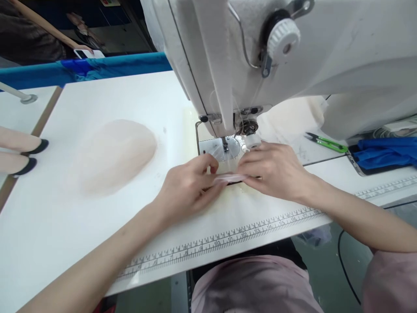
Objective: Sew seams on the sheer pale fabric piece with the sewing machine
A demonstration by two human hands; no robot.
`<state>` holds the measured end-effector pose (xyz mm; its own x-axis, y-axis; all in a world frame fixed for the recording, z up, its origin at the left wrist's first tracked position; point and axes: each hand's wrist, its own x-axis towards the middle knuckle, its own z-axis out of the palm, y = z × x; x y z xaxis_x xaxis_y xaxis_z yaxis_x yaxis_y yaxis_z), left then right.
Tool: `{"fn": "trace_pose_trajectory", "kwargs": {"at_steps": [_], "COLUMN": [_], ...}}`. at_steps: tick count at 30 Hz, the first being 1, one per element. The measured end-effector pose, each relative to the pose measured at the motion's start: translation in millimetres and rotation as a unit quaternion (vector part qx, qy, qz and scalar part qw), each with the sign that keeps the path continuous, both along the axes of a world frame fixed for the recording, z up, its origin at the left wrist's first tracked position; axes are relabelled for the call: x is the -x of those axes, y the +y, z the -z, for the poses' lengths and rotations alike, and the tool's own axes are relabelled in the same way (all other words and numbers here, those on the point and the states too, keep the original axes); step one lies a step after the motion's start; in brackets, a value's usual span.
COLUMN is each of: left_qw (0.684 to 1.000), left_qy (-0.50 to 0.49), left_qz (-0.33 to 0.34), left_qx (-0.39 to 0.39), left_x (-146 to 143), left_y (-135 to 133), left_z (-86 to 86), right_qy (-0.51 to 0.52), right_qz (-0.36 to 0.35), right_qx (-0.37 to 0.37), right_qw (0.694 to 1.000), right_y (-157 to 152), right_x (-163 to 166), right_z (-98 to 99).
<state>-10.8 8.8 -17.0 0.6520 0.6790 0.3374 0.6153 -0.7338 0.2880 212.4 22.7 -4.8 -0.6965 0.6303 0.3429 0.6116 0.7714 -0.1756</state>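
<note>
- A small strip of pale pink fabric is held flat on the desk, just in front of the needle plate of the sewing machine.
- The left hand is seen pinching the strip's near-left end; its fingers are together, clamped on the fabric, thumb against forefinger.
- The right hand is laid over the strip's right end, its fingers pressed down on the cloth and closed on its edge, close beside the presser foot.
- The fabric is judged to be very light, thin and limp: no shape would be kept by it if it were lifted, and it would be expected to fold or curl at the edges.
- Some slipperiness against the smooth desk is likely, so it is best held at both ends and kept lightly taut, as is shown here.
- A hold near the edges, with fingertips kept clear of the needle, is judged safest; a hard tug could stretch or pucker it.
- A pile of similar sheer cloth is seen lying well to the left on the desk.
- Green thread snips are seen lying to the right, beyond the right hand.
- A printed ruler runs along the desk's near edge.
</note>
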Motion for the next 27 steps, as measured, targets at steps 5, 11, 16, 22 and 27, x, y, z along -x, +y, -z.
{"fn": "trace_pose_trajectory", "kwargs": {"at_steps": [5,11,16,22,27], "left_qw": [0.974,0.974,0.979,0.981,0.981], "left_qy": [0.086,0.129,0.116,0.094,0.079], "left_qz": [0.024,0.003,0.005,-0.010,-0.018], "left_qx": [-0.208,-0.184,-0.170,-0.171,-0.175], "left_x": [-7,-10,-8,-7,-7], "left_y": [-20,-31,-28,-19,-8], "left_z": [7.1,5.0,8.0,10.2,13.6], "right_qy": [-0.038,-0.040,-0.032,-0.042,-0.042], "right_qz": [-0.060,-0.063,-0.065,-0.052,-0.028], "right_qx": [-0.057,-0.040,-0.049,-0.068,-0.091], "right_qw": [0.996,0.996,0.996,0.995,0.995], "right_y": [-4,-5,-3,3,11], "right_x": [1,0,1,1,3], "right_z": [0.4,-1.5,0.4,7.4,13.6]}}
